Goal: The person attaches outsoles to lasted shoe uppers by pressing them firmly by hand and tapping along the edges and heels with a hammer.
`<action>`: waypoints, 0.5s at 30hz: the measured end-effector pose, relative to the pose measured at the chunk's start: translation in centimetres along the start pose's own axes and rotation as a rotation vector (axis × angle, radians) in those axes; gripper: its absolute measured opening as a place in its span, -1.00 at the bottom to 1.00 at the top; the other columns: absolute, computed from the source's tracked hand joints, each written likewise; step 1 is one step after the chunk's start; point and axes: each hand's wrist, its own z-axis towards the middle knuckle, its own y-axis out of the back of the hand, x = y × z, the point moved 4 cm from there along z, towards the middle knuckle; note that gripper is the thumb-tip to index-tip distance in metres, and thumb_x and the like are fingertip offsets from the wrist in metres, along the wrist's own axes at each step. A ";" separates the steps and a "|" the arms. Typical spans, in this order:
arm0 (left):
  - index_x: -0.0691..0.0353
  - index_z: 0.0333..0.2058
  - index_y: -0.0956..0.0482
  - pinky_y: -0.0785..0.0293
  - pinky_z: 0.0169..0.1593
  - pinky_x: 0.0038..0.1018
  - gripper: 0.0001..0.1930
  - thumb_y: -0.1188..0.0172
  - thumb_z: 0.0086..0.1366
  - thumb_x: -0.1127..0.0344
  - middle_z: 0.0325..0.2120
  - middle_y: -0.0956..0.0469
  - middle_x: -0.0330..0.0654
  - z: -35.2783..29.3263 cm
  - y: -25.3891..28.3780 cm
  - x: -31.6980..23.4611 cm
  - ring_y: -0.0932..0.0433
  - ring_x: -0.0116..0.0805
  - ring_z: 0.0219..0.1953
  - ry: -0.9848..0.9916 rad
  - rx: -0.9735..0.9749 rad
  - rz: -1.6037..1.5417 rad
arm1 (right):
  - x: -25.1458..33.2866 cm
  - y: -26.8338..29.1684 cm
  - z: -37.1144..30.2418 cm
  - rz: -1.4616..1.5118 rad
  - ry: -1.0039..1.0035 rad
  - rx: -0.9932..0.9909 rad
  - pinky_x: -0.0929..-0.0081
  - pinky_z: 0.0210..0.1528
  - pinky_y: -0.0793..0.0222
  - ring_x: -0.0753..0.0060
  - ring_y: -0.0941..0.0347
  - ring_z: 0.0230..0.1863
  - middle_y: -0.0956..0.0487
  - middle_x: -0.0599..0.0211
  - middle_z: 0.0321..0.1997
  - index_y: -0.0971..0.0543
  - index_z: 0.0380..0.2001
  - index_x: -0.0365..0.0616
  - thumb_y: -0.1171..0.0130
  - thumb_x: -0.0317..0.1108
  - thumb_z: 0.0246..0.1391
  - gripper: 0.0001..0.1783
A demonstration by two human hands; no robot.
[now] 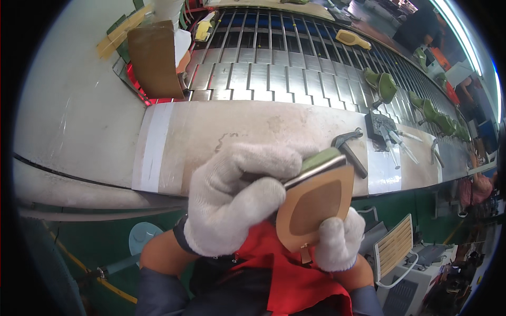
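Both of my hands wear white knit gloves and hold one shoe above the near edge of the bench. My left hand [232,195] is closed, with thumb and fingers at the side of the green shoe [319,159]. A tan sole [318,208] with a darker brown oval patch faces up toward me, along the shoe's underside; I cannot tell whether it is fixed on. My right hand [340,243] closes round the lower end of the sole, its thumb pressed on the face. The fingers behind the shoe are hidden.
Behind my hands a hammer [353,152] lies on the bench [253,124]. Right of it stands a dark holder [380,129] with several thin tools. Beyond runs a metal slat conveyor [263,79] carrying green heeled shoes [386,87] and a loose tan sole [352,39]. A brown board [154,60] stands at left.
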 end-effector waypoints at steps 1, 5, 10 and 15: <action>0.31 0.12 -0.51 -0.48 0.47 0.09 -0.64 -0.31 0.57 0.17 0.32 -0.51 0.45 -0.6 0.1 0.0 -0.58 0.19 0.37 0.024 -0.032 0.070 | 0.7 0.0 0.0 0.007 -0.001 0.008 0.36 -0.33 -0.56 0.30 -0.64 -0.45 -0.74 0.14 -0.38 -0.74 -0.13 -0.35 -0.14 -0.30 0.46 -0.68; 0.26 -0.02 -0.45 -0.71 0.25 0.13 -0.64 -0.39 0.54 0.13 0.18 -0.61 0.48 -2.1 0.5 -1.8 -0.70 0.24 0.23 -0.004 -0.090 0.212 | 0.0 -1.7 -0.3 -0.077 -0.052 0.188 0.22 -0.40 -0.50 -0.04 -0.58 -0.50 -0.61 0.04 -0.47 -0.72 -0.25 -0.32 -0.28 -0.38 0.36 -0.81; 0.24 -0.07 -0.43 -0.77 0.19 0.08 -0.61 -0.47 0.48 0.15 0.12 -0.65 0.45 -3.2 0.1 -2.4 -0.73 0.21 0.17 -0.013 -0.273 0.174 | 0.2 -3.2 -0.2 -0.251 0.198 0.206 0.07 -0.48 -0.40 -0.11 -0.53 -0.54 -0.55 0.07 -0.54 -0.67 -0.40 -0.24 -0.46 -0.36 0.25 -0.79; 0.22 -0.13 -0.41 -0.80 0.14 -0.07 -0.57 -0.55 0.40 0.18 -0.02 -0.71 0.31 -3.3 0.4 -3.4 -0.78 0.05 0.06 -0.057 -0.287 0.229 | 0.4 -4.4 0.0 -0.273 0.249 0.210 0.07 -0.49 -0.39 -0.09 -0.53 -0.55 -0.53 0.08 -0.56 -0.65 -0.42 -0.22 -0.48 -0.32 0.24 -0.75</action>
